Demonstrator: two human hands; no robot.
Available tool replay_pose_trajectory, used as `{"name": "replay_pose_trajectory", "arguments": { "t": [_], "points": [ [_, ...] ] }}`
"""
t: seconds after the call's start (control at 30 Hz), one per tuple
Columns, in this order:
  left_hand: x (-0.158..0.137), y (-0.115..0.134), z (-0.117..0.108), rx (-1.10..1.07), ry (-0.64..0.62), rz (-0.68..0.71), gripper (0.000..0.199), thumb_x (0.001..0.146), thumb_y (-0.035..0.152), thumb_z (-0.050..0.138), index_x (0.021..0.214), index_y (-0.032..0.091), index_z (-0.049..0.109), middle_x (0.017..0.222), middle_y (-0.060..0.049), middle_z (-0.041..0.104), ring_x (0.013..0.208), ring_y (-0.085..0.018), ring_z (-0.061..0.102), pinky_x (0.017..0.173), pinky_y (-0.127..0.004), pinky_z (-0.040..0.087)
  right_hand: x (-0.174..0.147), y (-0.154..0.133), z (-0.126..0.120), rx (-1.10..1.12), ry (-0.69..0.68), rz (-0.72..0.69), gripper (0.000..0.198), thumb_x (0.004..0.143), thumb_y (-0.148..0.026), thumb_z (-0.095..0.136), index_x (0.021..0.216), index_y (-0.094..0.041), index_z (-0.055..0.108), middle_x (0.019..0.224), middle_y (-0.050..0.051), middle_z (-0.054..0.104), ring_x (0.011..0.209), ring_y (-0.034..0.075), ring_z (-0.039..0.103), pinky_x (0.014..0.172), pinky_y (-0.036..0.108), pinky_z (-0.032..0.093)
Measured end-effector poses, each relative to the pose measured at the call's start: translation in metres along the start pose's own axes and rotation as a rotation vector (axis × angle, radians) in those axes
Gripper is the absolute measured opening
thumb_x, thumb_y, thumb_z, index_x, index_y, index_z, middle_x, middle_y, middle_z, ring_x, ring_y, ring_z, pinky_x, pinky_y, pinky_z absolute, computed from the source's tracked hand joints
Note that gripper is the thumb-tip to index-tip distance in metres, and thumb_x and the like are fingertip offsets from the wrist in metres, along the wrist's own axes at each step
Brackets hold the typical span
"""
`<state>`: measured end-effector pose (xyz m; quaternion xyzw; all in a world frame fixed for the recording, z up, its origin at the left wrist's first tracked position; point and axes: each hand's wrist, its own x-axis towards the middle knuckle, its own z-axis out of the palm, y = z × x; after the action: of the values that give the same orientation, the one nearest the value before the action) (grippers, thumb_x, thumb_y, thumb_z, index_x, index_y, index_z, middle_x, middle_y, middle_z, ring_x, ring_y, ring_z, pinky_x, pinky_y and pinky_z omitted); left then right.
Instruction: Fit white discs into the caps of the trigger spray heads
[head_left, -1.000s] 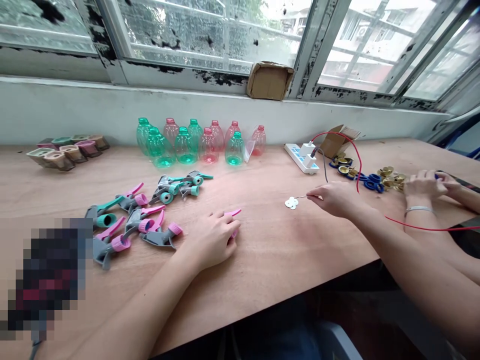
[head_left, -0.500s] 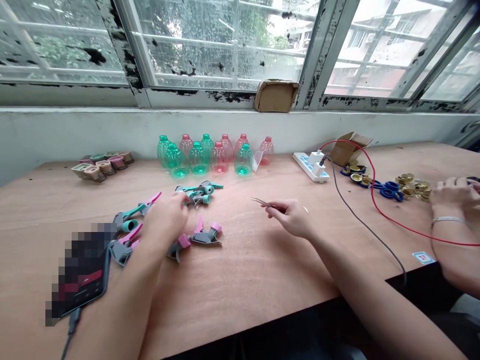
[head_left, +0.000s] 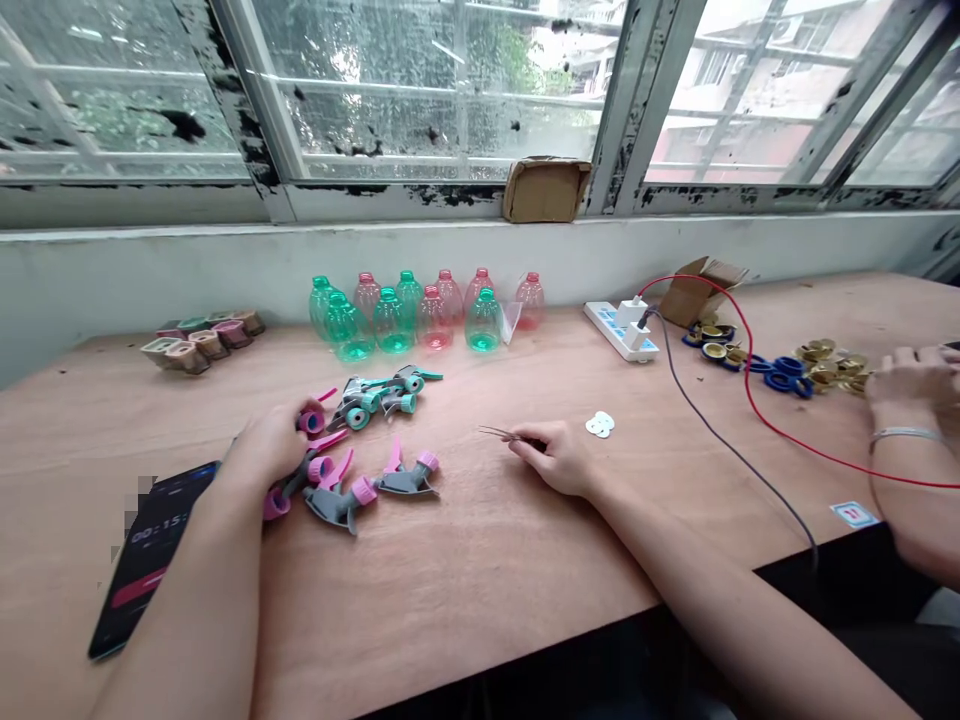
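The phone (head_left: 150,565) reads "00:15:", your left hand (head_left: 274,445) is at the pink-and-grey spray heads (head_left: 330,506), gripping or not I cannot tell, and your right hand (head_left: 559,458) pinches tweezers (head_left: 504,434), long axis crosswise, tips pointing left, between those heads and white discs (head_left: 594,427).

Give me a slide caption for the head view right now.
Right hand holds tweezers, left hand at pink-and-gray spray heads, green and pink bottles behind.

We see thin metal tweezers (head_left: 509,436), tips slightly parted, in the right hand (head_left: 556,457). Grey plastic spray heads with pink levers (head_left: 330,504) lie on the table (head_left: 465,590), some partly hidden by the left hand (head_left: 274,443).
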<state>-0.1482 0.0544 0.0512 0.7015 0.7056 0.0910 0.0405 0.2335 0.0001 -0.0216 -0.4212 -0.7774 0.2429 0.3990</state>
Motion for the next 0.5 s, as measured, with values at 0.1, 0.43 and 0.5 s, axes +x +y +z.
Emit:
{"name": "replay_pose_trajectory", "arguments": {
  "t": [0.1, 0.43, 0.5],
  "points": [
    [-0.003, 0.003, -0.005, 0.065, -0.036, 0.005, 0.042, 0.072, 0.011, 0.044, 0.11, 0.022, 0.06, 0.107, -0.006, 0.065, 0.09, -0.024, 0.059, 0.07, -0.029, 0.044, 0.001, 0.001, 0.0, 0.013, -0.008, -0.004, 0.023, 0.087, -0.025, 0.053, 0.098, -0.019, 0.072, 0.084, 0.004, 0.073, 0.068, 0.015, 0.062, 0.062, 0.024, 0.044],
    [0.006, 0.017, 0.011, 0.052, 0.122, 0.31, 0.035, 0.079, 0.027, 0.046, 0.104, 0.02, 0.07, 0.117, -0.008, 0.06, 0.103, -0.025, 0.058, 0.094, -0.035, 0.044, 0.002, 0.002, 0.0, 0.031, -0.008, 0.017, 0.023, 0.088, -0.026, 0.053, 0.096, -0.018, 0.072, 0.078, 0.003, 0.071, 0.064, 0.013, 0.058, 0.06, 0.023, 0.041],
    [0.008, 0.018, 0.013, 0.047, 0.161, 0.319, 0.034, 0.077, 0.027, 0.046, 0.102, 0.022, 0.07, 0.115, -0.008, 0.061, 0.102, -0.026, 0.059, 0.093, -0.035, 0.045, 0.002, 0.002, 0.0, 0.027, -0.009, 0.027, 0.023, 0.088, -0.027, 0.052, 0.096, -0.017, 0.072, 0.078, 0.003, 0.07, 0.063, 0.013, 0.058, 0.059, 0.023, 0.041]
  ]
}}
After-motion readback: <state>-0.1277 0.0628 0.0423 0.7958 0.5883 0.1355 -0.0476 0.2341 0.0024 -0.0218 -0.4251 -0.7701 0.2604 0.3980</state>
